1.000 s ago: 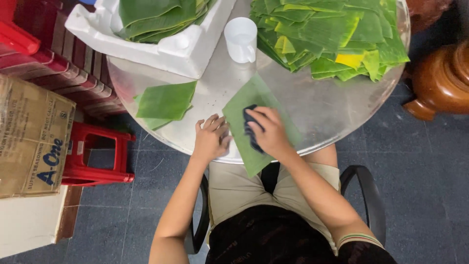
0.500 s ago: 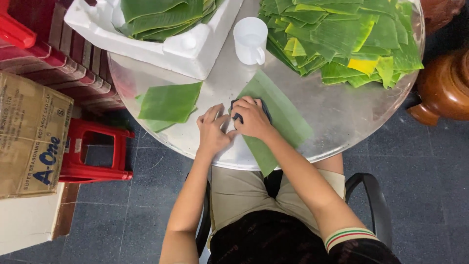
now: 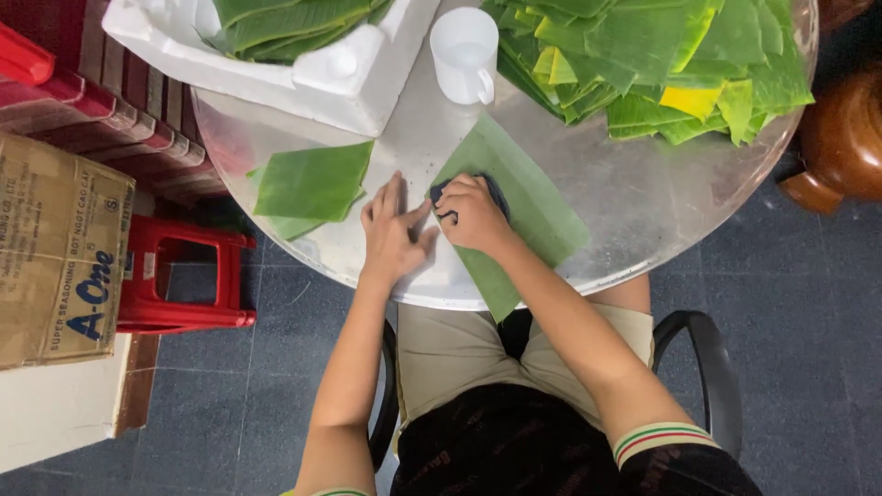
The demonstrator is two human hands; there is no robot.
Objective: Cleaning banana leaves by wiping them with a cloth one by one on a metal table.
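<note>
**Wiping a banana leaf strip on the round metal table**

Right hand (image 3: 475,213) curled tight over a dark cloth (image 3: 496,191), pressing it on the far-left part of a long banana leaf strip (image 3: 528,209). Left hand (image 3: 393,234) flat, fingers spread, holding nothing, palm on the bare table (image 3: 634,197) just left of the leaf.

Leaf lies at the near edge of the table, long axis diagonal: far end points toward the white cup (image 3: 465,54), near end hangs off the rim over the person's lap.

Risks, as I judge: the left hand isn't pinning the leaf, so a wipe could drag it off the edge; hard pressure could split it along the grain.

1 cut leaf pile (image 3: 312,182) to the left, a big stack (image 3: 657,60) far right, and a white foam tray (image 3: 344,78) far left.
</note>
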